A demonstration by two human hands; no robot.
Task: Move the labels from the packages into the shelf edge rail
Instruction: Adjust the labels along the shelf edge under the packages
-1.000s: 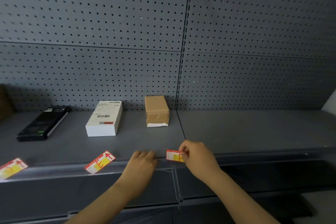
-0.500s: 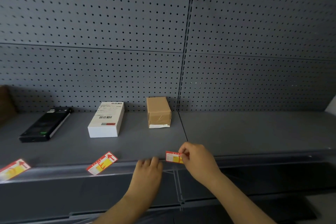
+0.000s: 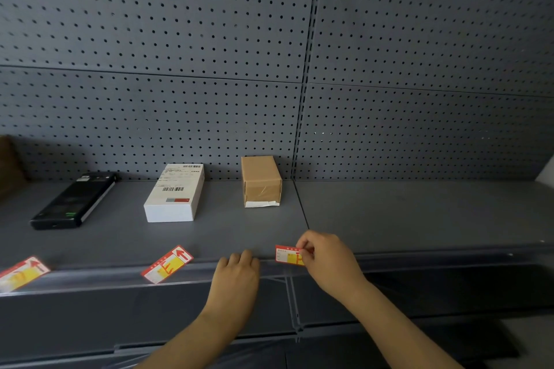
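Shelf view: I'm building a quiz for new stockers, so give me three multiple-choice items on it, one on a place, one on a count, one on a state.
1. Where is the brown box?
A. right of the white box
B. left of the black box
C. on the floor

2. How many red and yellow labels show?
A. one
B. three
C. five

3. What is the right hand doing?
A. hanging idle
B. lifting a box
C. pinching a label at the rail

Answers: 1 A, it stands furthest right of the three boxes. 2 B, two lie along the shelf edge and one is in the hand. 3 C, fingers close on the label's end while the left hand rests on the rail.
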